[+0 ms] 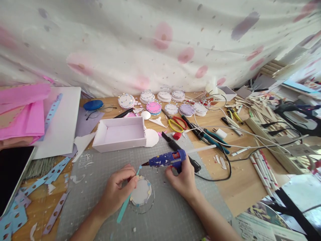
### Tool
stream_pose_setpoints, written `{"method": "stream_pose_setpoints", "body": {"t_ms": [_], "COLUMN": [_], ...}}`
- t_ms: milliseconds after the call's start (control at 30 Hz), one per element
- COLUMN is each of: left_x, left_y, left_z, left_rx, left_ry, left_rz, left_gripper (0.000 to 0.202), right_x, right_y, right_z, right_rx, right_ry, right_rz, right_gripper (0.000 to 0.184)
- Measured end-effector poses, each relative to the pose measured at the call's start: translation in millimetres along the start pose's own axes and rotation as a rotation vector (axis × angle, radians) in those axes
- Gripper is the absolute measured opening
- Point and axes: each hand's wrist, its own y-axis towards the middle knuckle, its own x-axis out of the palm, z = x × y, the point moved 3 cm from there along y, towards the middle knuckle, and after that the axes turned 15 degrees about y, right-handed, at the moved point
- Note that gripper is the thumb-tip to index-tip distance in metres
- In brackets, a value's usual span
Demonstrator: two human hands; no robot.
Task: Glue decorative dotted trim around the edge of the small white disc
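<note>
My left hand pinches a pair of teal tweezers, with a small light-blue piece at their upper tip. In my right hand is a blue hot glue gun, its nozzle pointing left and close to that piece; whether they touch I cannot tell. A clear glue stick sticks out of the gun's rear. Below the tweezers' tip lies a round white disc edged with small coloured pieces, a thin wire loop around it. My left fingers cover part of its edge.
A grey cutting mat lies under the work, with a white open box beyond. Several decorated discs stand at the back. Scissors, pliers and cables lie right. Punched paper strips and a dark-screened device are left.
</note>
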Motion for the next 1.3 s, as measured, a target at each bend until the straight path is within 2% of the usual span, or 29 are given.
{"method": "stream_pose_setpoints", "body": {"t_ms": [1300], "left_x": [0.9], "left_y": [-0.6], "left_z": [-1.9], "left_rx": [0.025], "left_ry": [0.033], "left_rz": [0.02], "left_gripper": [0.033], "right_x": [-0.5], "right_y": [-1.7], "right_z": [1.2], "right_rx": [-0.054], "right_ry": [-0.026], "right_rz": [-0.018], "right_gripper": [0.021]}}
